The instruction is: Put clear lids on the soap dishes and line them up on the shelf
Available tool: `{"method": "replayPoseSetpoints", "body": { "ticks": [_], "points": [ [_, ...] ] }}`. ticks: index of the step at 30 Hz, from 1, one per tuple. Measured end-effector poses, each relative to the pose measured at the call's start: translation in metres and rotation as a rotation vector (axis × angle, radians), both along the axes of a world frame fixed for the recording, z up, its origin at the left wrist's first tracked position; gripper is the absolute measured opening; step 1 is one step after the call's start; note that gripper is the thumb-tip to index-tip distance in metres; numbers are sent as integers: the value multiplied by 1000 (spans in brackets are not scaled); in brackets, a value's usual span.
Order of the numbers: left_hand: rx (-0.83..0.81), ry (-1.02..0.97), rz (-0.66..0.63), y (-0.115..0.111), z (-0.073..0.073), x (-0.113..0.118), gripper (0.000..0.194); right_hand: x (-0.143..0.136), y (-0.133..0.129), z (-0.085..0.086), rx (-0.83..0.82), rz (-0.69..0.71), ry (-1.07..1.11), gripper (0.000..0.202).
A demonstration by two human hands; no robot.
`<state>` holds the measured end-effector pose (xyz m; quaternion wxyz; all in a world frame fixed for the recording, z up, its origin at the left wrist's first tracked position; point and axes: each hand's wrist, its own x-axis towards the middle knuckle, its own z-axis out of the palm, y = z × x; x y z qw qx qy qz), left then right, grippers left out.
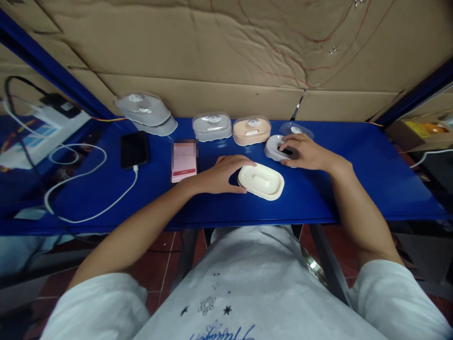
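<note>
My left hand (230,175) is closed around the left end of a cream oval plastic piece (272,186), thumb at its near side and fingers at its far side. The piece is shallow, with a raised bar in its middle. On the right, my right hand (304,150) grips a grey oval case (272,150) with a dark opening in its top; one finger reaches to that opening. Just behind this hand a clear lid with a round white label (296,129) shows, partly hidden by the fingers.
Behind stand a peach case (251,134), a grey case (212,130) and stacked grey cases (152,115), all clear-lidded. Left of my hand lie a lit phone (184,163) and a dark phone (134,150) on a white cable. A power strip (49,134) sits far left; cardboard (177,52) backs the blue table (212,208).
</note>
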<state>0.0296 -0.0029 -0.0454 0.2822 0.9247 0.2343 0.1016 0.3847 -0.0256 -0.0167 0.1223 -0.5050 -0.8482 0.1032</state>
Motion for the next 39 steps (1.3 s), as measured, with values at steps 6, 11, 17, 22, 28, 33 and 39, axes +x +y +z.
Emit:
{"method": "replayPoseSetpoints", "body": {
  "ticks": [6, 11, 17, 22, 28, 33, 39],
  "points": [
    [6, 14, -15, -1, 2, 0, 80, 0, -3, -5, -4, -100, -77, 69],
    [-21, 9, 37, -3, 3, 3, 97, -3, -1, -4, -5, -88, -75, 68],
    [20, -39, 162, 4, -7, 4, 115, -42, -21, 9, 70, 144, 129, 56],
    [47, -59, 191, 9, -14, 2, 124, -73, -38, 7, 96, 173, 46, 54],
    [33, -40, 181, 7, -7, 1, 119, -80, -39, -2, 83, 196, 19, 55],
    [39, -14, 166, 6, -5, 1, 108, -82, -40, -3, 93, 220, 11, 58],
    [39, -19, 134, 6, -5, 1, 99, -84, -43, -2, 113, 236, -16, 55]
  ]
}}
